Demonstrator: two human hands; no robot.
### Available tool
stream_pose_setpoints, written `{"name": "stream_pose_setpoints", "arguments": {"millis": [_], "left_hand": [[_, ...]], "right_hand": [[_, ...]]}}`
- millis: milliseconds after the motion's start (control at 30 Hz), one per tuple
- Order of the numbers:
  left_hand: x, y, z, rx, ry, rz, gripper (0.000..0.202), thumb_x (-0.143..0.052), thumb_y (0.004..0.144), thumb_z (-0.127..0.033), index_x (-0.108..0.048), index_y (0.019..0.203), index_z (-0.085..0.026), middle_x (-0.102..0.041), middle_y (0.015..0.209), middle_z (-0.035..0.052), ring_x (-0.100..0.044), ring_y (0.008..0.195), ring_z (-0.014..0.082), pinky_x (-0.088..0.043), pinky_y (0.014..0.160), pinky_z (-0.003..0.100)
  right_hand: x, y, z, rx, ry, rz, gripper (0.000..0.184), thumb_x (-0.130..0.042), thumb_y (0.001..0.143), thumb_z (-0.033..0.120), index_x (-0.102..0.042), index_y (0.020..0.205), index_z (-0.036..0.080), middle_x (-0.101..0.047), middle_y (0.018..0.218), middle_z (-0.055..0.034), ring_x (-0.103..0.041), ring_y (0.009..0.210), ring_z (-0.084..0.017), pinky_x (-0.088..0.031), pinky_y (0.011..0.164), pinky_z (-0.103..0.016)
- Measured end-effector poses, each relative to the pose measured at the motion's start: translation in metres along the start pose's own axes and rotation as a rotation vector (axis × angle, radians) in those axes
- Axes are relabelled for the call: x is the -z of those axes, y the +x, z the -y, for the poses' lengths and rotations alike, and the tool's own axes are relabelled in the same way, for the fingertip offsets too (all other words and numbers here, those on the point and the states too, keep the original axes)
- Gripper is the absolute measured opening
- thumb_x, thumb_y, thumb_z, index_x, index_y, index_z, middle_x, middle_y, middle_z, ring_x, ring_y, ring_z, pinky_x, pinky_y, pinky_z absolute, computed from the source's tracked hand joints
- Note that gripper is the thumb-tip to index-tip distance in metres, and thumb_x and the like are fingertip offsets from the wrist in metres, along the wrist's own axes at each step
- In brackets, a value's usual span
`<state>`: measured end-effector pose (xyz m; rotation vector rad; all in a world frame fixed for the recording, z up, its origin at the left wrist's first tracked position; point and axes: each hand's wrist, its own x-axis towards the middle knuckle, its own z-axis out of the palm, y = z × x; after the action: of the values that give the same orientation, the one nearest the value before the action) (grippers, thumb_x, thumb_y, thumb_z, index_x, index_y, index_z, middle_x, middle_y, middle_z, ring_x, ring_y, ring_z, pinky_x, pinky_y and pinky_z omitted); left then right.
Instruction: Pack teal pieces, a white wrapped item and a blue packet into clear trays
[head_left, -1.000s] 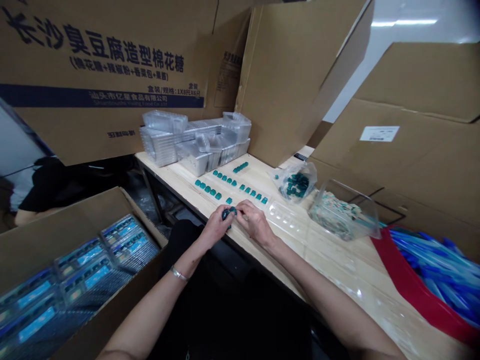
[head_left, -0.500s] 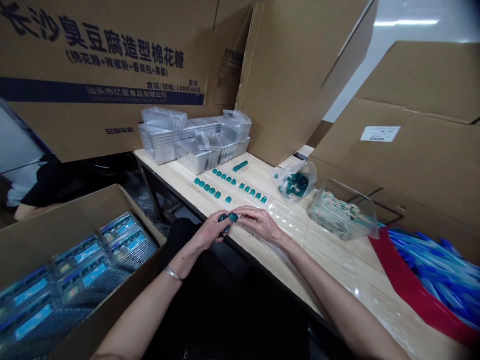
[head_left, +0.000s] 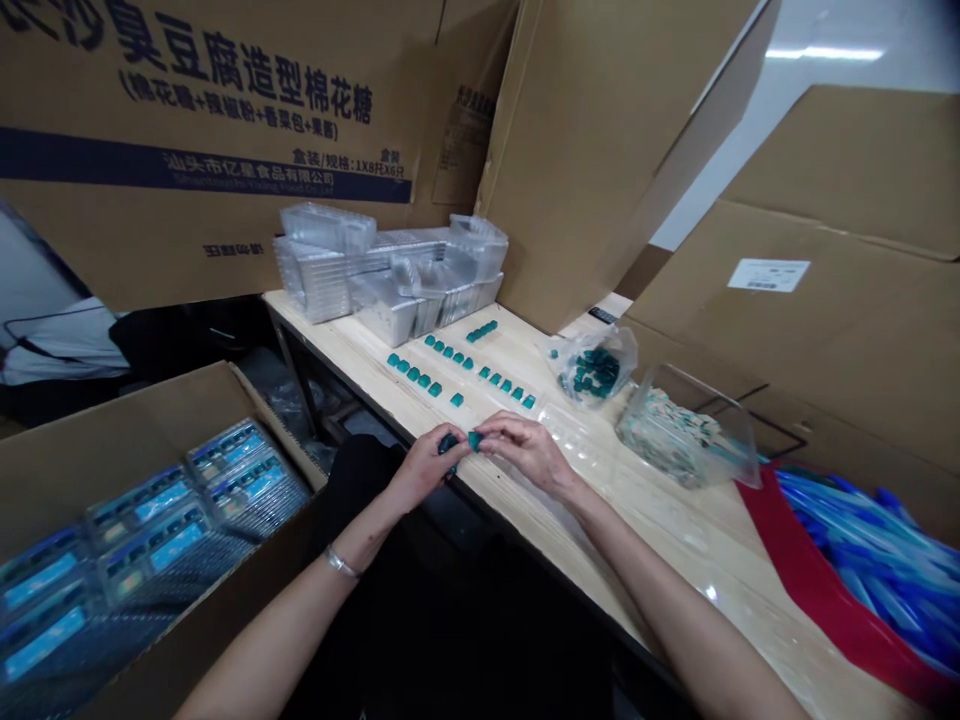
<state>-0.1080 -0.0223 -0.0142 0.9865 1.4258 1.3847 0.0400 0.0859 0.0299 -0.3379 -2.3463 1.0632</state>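
In the head view, our left hand (head_left: 426, 467) and our right hand (head_left: 525, 450) meet just above the front edge of a pale wooden worktop (head_left: 675, 520). The left grip is narrow, its fingertips closed on a small teal piece (head_left: 448, 443). The right grip is narrow too, pinching a second teal piece (head_left: 475, 440) just beside the first. Our fingers hide much of both, so these might be parts of one item. They look light and firm, perhaps slightly slippery, and best held by their edges between fingertip and thumb. At twelve o'clock from our hands lie rows of teal pieces (head_left: 424, 381), with a stack of clear plastic trays (head_left: 382, 280) at eleven. A clear bag (head_left: 596, 368) of teal pieces sits at two o'clock. A clear tray (head_left: 566, 430) and a clear tub (head_left: 686, 435) lie at three, and an open carton of blister packs (head_left: 150, 530) stands at nine.
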Motion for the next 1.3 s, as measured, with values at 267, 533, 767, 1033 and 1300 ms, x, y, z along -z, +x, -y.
{"name": "stream_pose_setpoints", "arguments": {"millis": [267,533,767,1033,1300], "left_hand": [[0.013,-0.003,-0.002,0.092,-0.356,0.028,0.033,-0.061,0.073,-0.048,-0.050,0.081,-0.018,-0.042,0.063,-0.0046,-0.037,0.043,0.0039,-0.013,0.031,0.012],[0.022,-0.003,0.001,0.142,-0.436,0.070,0.032,-0.063,0.073,-0.045,-0.054,0.084,-0.017,-0.043,0.068,-0.0032,-0.036,0.045,0.0028,-0.010,0.032,0.011],[0.024,-0.002,0.001,0.141,-0.486,0.101,0.031,-0.063,0.074,-0.043,-0.056,0.087,-0.017,-0.044,0.071,-0.0024,-0.036,0.046,0.0023,-0.009,0.032,0.011],[0.021,0.003,0.001,0.115,-0.414,0.017,0.035,-0.062,0.073,-0.046,-0.056,0.093,-0.018,-0.046,0.071,-0.0021,-0.039,0.045,0.0034,-0.012,0.032,0.011],[0.021,0.012,0.001,0.173,-0.415,0.026,0.040,-0.066,0.070,-0.043,-0.054,0.099,-0.018,-0.048,0.071,-0.0017,-0.041,0.043,0.0028,-0.014,0.030,0.010]], "right_hand": [[0.021,0.048,-0.045,0.197,-0.307,0.078,0.024,-0.052,0.086,0.035,-0.070,0.095,0.020,-0.064,0.089,-0.0086,-0.061,0.082,-0.017,-0.049,0.074,-0.029],[0.011,0.070,-0.070,0.288,-0.446,0.325,0.026,-0.049,0.088,0.033,-0.070,0.095,0.019,-0.065,0.089,-0.0096,-0.061,0.082,-0.017,-0.047,0.072,-0.028],[0.012,0.070,-0.078,0.246,-0.388,0.363,0.024,-0.049,0.088,0.029,-0.069,0.092,0.017,-0.066,0.091,-0.0102,-0.062,0.084,-0.017,-0.048,0.075,-0.028],[-0.002,0.058,-0.060,-0.009,-0.577,0.058,0.024,-0.059,0.082,0.037,-0.068,0.086,0.016,-0.066,0.081,-0.0072,-0.059,0.073,-0.016,-0.044,0.067,-0.026],[-0.019,0.061,-0.052,0.025,-0.694,0.160,0.023,-0.052,0.081,0.013,-0.063,0.061,0.015,-0.062,0.071,-0.0064,-0.056,0.069,-0.015,-0.040,0.063,-0.024]]}}
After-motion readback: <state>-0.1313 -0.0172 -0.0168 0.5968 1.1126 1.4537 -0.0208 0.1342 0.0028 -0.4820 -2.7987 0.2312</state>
